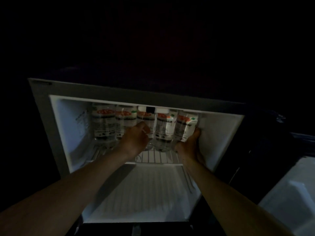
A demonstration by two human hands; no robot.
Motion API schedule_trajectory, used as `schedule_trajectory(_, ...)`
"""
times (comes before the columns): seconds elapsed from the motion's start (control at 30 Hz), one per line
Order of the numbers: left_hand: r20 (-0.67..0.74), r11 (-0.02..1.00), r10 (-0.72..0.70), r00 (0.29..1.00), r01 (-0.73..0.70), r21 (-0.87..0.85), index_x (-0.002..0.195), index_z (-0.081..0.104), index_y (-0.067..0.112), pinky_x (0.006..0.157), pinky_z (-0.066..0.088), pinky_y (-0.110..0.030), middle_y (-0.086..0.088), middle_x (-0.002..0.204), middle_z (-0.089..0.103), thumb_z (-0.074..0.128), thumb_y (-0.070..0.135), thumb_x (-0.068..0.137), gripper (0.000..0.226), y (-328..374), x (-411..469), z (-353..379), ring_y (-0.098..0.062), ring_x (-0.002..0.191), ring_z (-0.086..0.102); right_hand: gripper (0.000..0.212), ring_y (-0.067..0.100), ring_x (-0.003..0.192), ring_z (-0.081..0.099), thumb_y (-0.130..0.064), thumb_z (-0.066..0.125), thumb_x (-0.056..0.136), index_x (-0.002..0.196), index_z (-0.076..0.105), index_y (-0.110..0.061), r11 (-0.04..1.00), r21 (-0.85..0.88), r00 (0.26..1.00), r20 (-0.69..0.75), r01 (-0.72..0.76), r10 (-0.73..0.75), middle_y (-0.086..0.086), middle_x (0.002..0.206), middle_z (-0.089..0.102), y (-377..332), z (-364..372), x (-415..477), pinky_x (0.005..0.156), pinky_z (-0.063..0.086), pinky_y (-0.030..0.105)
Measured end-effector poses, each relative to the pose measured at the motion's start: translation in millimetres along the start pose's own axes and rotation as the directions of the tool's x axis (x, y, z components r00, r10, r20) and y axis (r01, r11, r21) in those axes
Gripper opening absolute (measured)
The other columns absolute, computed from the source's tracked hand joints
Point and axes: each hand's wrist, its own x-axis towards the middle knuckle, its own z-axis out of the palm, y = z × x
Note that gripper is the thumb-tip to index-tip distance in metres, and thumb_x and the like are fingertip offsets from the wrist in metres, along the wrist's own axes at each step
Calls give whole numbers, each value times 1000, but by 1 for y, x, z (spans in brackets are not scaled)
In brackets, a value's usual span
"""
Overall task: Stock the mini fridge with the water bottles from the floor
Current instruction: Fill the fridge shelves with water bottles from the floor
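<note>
Though tight to fridge wall [221,133], right hand [190,147] around end bottle [186,123], left hand [136,138] around middle bottle [145,119].

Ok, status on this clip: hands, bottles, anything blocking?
Left hand grips middle clear plastic water bottle. Right hand holds rightmost clear plastic water bottle beside white fridge wall. Five bottles upright on white wire shelf. No obstruction seen.

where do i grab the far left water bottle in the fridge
Far left water bottle: grip its labelled middle from the front. It stands upright on the wire shelf, cap hidden behind the mini fridge top edge, next bottle tight on its right.
</note>
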Motion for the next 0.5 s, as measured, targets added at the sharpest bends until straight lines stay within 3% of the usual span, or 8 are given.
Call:
schedule_trajectory(0.07,11,1000,-13,1000,13,-5,110,52,9,81,36,-24,-3,105,56,45,12,94,17,0,0,0,-12,94,49,86,34,135,36,9,57,78,146,11,-18,1000,14,999,40,-19,19,13,150,29,4,2,0,110,33,50)
schedule_trajectory(0.17,43,999,-37,998,37,-13,113,50,11,82,42,-26,-6,111,57,45,10,94,20,-2,-2,0,-17,100,54,86,35,134,37,7,60,78,146,12,-17,998,6,995,86,-56,56,16,149,31,7,3,-1,110,34,50)
schedule_trajectory(0.23,87,998,-46,995,49,-35,111,49,13,81,48,-31,-10,109,58,44,8,94,19,0,-9,2,-23,99,56,79,38,132,38,6,60,80,144,16,-8,997,-40,994,89,-66,69,22,146,33,7,1,-5,110,33,50)
schedule_trajectory(0.3,77,997,-50,996,55,-62,111,50,13,91,49,-37,-14,114,59,46,6,93,20,2,-19,4,-29,105,58,72,40,130,39,3,59,82,142,20,0,994,-90,995,72,-66,73,26,142,36,5,-3,-16,110,32,50)
schedule_trajectory(0.37,35,996,-77,996,78,-40,119,52,8,91,46,-31,-15,117,60,50,3,90,29,5,-29,5,-31,108,58,65,39,129,41,2,55,84,140,24,1,990,-127,995,72,-60,69,25,140,39,1,-6,-30,109,34,48)
schedule_trajectory(0.43,8,994,-106,994,106,-20,117,54,8,86,49,-32,-14,112,63,50,3,88,29,11,-39,7,-27,100,60,58,33,127,44,3,51,83,138,31,-5,988,-151,992,112,-44,61,15,138,44,-2,-11,-49,106,39,43)
schedule_trajectory(0.5,-4,991,-122,993,121,-64,108,56,8,72,52,-30,-13,106,63,50,3,88,22,24,-59,12,-16,82,58,45,24,114,52,2,47,83,126,44,-9,981,-190,984,167,-32,65,8,125,51,-7,-30,-78,91,45,32)
